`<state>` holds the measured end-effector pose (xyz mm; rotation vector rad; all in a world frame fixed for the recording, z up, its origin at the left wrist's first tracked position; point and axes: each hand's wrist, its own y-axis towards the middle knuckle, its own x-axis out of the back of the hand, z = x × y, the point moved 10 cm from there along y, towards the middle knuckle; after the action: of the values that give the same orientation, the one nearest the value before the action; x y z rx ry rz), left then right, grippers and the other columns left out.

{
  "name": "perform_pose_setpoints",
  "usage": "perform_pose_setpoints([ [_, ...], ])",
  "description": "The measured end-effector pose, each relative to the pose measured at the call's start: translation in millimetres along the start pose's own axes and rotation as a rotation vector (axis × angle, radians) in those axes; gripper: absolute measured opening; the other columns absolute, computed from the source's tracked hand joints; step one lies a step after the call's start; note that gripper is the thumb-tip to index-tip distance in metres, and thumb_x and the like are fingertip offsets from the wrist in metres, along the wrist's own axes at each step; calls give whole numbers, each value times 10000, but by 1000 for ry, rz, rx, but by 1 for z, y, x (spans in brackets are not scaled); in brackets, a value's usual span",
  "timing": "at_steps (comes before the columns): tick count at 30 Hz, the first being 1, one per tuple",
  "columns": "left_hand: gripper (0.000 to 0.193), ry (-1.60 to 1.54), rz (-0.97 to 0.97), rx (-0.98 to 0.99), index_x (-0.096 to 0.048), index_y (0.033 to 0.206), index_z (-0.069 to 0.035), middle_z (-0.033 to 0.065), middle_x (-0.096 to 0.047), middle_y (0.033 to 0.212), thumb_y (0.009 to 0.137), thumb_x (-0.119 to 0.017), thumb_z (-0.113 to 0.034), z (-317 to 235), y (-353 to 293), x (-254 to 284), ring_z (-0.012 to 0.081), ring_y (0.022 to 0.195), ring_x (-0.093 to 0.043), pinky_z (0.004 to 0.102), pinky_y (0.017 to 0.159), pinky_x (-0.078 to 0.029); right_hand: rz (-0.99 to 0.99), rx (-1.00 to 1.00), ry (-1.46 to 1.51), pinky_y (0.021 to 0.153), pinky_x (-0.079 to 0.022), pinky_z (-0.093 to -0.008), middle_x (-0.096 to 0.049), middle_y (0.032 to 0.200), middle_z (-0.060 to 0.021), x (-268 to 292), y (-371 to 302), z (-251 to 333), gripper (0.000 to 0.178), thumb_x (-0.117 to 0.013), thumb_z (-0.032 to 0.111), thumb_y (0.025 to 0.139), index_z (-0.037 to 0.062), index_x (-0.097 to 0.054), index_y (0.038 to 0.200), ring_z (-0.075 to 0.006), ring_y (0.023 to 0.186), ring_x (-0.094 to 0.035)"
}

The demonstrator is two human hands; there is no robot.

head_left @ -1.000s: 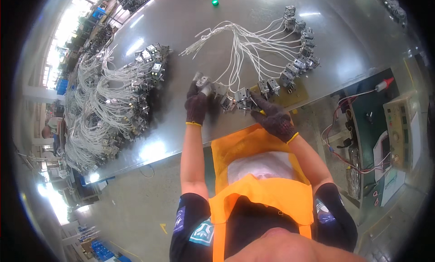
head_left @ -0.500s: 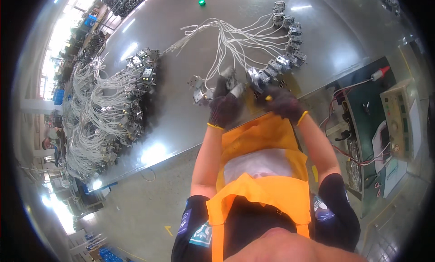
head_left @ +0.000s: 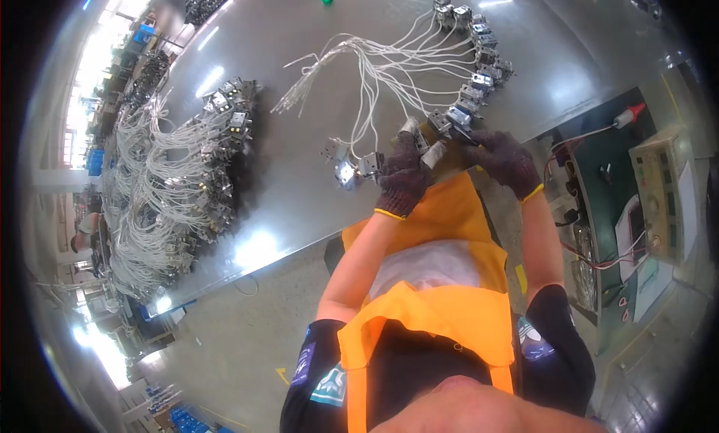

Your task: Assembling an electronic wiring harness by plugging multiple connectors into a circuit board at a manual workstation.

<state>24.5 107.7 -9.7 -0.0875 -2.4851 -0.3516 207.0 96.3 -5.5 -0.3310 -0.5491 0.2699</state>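
Metal part (head_left: 422,142) clamped in its fingers (head_left: 433,154), left hand (head_left: 404,175) slants rightward, right hand (head_left: 511,162) leftward, its grip unclear.

And no words or numbers come up legibly here! Toward seven o'clock, the left sleeve (head_left: 308,380) flashes a purple patch (head_left: 302,366) and a teal patch (head_left: 329,387) with a white emblem; at four, the right sleeve (head_left: 563,351) wears a white-and-purple patch (head_left: 535,340), while at three the instrument box (head_left: 660,201) has markings too small to read.
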Motion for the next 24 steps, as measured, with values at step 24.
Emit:
perform_pose_setpoints([
  [24,358,-107,51,-82,-563,1088,-3,226,-645,903,820,-701,-197,-26,22,-7,409,867,-628,449,739,-498,-299,537,-762,642,-504,-471,-634,770,-144,-37,-13,83,154,-551,199,894,118,-626,1001,-358,737,-627],
])
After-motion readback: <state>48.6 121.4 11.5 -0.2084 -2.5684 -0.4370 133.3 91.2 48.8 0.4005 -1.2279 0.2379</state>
